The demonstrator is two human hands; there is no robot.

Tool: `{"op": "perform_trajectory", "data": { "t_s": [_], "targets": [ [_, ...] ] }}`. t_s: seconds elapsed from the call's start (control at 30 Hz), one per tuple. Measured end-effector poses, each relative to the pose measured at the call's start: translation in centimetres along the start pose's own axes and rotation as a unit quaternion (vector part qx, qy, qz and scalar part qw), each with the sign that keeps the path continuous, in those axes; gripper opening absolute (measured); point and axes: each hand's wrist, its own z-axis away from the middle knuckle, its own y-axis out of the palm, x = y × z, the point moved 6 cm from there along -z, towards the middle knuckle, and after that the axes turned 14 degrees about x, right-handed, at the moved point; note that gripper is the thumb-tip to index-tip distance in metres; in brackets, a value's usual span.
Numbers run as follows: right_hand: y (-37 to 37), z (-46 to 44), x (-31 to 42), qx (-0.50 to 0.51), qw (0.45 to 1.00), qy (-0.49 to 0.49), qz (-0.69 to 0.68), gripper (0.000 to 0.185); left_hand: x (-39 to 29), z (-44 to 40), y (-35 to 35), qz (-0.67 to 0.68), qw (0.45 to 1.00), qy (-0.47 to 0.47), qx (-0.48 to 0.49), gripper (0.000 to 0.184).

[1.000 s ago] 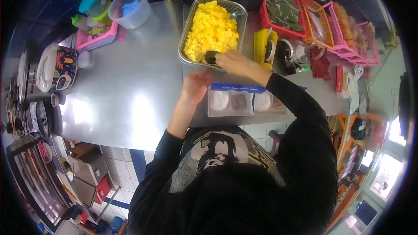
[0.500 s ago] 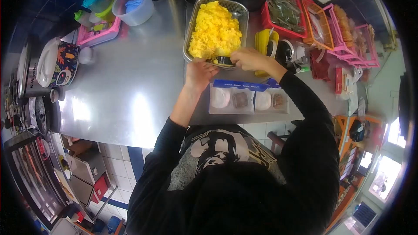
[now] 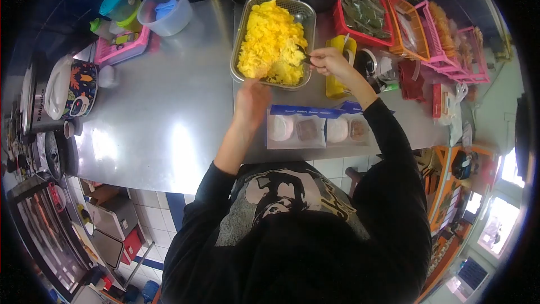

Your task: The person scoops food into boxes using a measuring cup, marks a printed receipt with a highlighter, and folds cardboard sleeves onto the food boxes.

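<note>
Yellow scrambled egg (image 3: 271, 36) fills much of a metal tray (image 3: 234, 56) with perforated walls. My right hand (image 3: 333, 63) is closed on the handle of a dark spoon (image 3: 306, 59), whose head is under a heap of egg at the tray's right side. My left hand (image 3: 252, 99) is at the tray's near left rim, its fingertips by the egg; blur hides exactly how they are bent. Just below the tray, two open boxes with blue flaps (image 3: 304, 111) stand side by side, each with a round white item and a small brown pack inside.
Right of the tray are a yellow container (image 3: 336, 85), a red basket (image 3: 364, 36) of green packets, and orange and pink baskets (image 3: 441, 50). At the left stand a clear tub (image 3: 179, 21), a pink tray (image 3: 121, 50) and a patterned rice cooker (image 3: 83, 90).
My right hand has risen and moved right, and the spoon now carries egg up from the tray's near edge. My left hand remains near the near left rim.
</note>
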Motion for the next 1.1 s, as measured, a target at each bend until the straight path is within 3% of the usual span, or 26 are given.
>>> {"op": "perform_trajectory", "data": {
  "t_s": [0.03,0.07,0.1,0.13,0.2,0.27,0.33,0.43,0.5,0.63,0.77,0.87,0.93,0.97,1.03,1.07,1.1],
  "targets": [
    [0.0,0.5,0.3,0.003,0.999,-0.012,-0.036,0.015,-0.9,1.4,0.0,-0.083,0.993,0.075,-0.038,0.053],
    [0.1,1.0,0.6,0.007,0.997,-0.023,-0.073,0.015,0.0,2.3,0.2,-0.082,0.993,0.072,-0.038,0.053],
    [0.2,1.8,1.0,0.005,0.997,-0.022,-0.075,0.015,-1.6,4.4,1.1,-0.246,0.925,0.282,-0.061,0.043],
    [0.5,2.8,1.6,0.011,0.996,-0.028,-0.084,0.015,-2.2,7.5,2.7,-0.391,0.787,0.471,-0.077,0.035],
    [1.1,5.4,2.9,0.012,0.995,-0.036,-0.096,0.015,2.3,9.3,1.2,-0.584,0.640,0.480,0.136,0.031],
    [2.3,8.6,3.7,0.031,0.995,-0.044,-0.084,0.015,6.8,9.1,1.8,-0.757,0.510,0.330,0.242,0.043],
    [3.1,11.5,2.8,0.059,0.991,-0.049,-0.112,0.018,8.4,8.2,1.2,-0.784,0.501,0.303,0.206,0.049],
    [5.3,15.6,1.0,0.019,0.996,0.006,-0.082,0.024,9.6,6.6,-0.1,-0.821,0.483,0.273,0.134,0.059],
    [7.3,17.1,-1.0,0.060,0.989,0.075,-0.114,0.027,10.1,6.0,-0.9,-0.836,0.470,0.267,0.096,0.063],
    [9.0,15.9,-7.4,0.051,0.979,0.081,-0.182,0.025,10.3,5.7,-1.3,-0.846,0.457,0.260,0.089,0.058],
    [9.0,13.3,-10.5,0.017,0.981,0.057,-0.186,0.023,10.8,5.5,-1.7,-0.821,0.467,0.313,0.098,0.044],
    [8.6,12.0,-10.9,-0.078,0.991,0.037,-0.099,0.024,10.7,5.4,-1.9,-0.805,0.483,0.326,0.109,0.038],
    [8.5,11.3,-10.2,-0.147,0.984,-0.040,0.091,0.020,10.4,6.0,-1.1,-0.799,0.490,0.330,0.112,0.036],
    [8.8,11.1,-10.7,-0.148,0.984,-0.040,0.092,0.020,10.0,6.5,-0.8,-0.801,0.485,0.340,0.087,0.035],
    [11.5,11.1,-9.5,-0.160,0.932,-0.066,0.319,0.016,9.7,7.6,-0.9,-0.804,0.477,0.349,0.064,0.033],
    [12.8,10.5,-10.3,-0.161,0.932,-0.065,0.318,0.016,9.6,8.0,-1.2,-0.809,0.470,0.349,0.049,0.033],
    [13.9,10.2,-10.7,-0.233,0.893,-0.116,0.368,0.019,9.6,8.2,-1.4,-0.814,0.464,0.349,0.034,0.032]
  ]
}}
